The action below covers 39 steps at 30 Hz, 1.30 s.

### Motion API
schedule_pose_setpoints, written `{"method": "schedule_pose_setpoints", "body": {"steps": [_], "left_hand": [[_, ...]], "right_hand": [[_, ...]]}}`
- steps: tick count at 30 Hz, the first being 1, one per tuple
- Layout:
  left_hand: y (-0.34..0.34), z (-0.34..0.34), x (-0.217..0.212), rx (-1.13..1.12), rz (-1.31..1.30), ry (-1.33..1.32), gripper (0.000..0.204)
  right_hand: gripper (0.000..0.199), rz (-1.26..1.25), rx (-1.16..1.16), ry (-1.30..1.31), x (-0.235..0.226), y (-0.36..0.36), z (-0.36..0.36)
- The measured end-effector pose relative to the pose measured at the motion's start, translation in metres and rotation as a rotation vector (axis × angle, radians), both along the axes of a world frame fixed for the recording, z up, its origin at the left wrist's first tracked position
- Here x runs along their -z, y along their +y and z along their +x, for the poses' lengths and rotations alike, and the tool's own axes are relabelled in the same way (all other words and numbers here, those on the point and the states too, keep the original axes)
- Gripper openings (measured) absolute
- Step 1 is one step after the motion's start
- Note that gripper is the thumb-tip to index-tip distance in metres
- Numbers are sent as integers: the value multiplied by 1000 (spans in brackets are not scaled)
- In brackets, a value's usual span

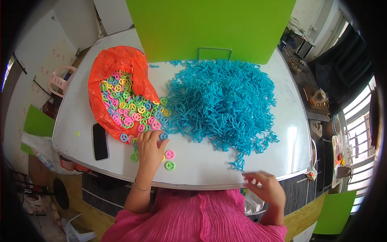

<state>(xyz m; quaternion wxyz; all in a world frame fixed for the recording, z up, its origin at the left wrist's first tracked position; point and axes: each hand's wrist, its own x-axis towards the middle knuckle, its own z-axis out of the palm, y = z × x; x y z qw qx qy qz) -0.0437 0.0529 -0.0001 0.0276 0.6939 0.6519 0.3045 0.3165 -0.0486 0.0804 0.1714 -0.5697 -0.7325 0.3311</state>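
Right at the near edge of the white table [193,173], the right hand [266,187] hangs with its fingers spread and loosely curled; it looks empty, though whether something small sits behind the fingers I cannot tell. Just beyond its fingertips, a few stray blue plastic pieces [238,163] lie on the table near the rim.

Over on the other side, the left hand [150,150] lies palm down on the tabletop, fingers stretched forward and relaxed, gripping nothing. Its fingertips touch the loose coloured rings, one blue ring [163,136] right at a fingertip. Beside the hand, a pink ring [169,154] and a green ring [170,165] lie flat on the table, with another green one [134,157] on the hand's far-left side. A thin bracelet [141,188] circles that wrist.

To the left of the hand, a dark phone [100,141] lies flat, just beside the orange plastic bag [117,64]. The bag gapes open, and a heap of small rings [129,105] in pink, green, yellow and blue spills from its mouth toward the hand.

Further out, right of the bag, a big tangled pile of blue plastic parts [221,101] covers the middle of the table, touching the ring heap at its left edge.

At the far end, a bright green board [209,24] stands upright behind the pile
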Motion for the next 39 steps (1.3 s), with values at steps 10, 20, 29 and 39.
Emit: {"method": "schedule_pose_setpoints", "body": {"steps": [10,20,29,39], "left_hand": [[-7,20,-11,106,-30,-557,23],[-32,86,-11,377,-588,-1498,19],[-28,84,-5,427,-575,-1669,21],[-23,86,0,127,-291,-1676,18]], "right_hand": [[20,394,183,-66,53,44,-31],[29,130,359,599,49,53,-72],[22,-463,363,1036,43,84,-102],[17,197,375,903,59,74,-120]]}}
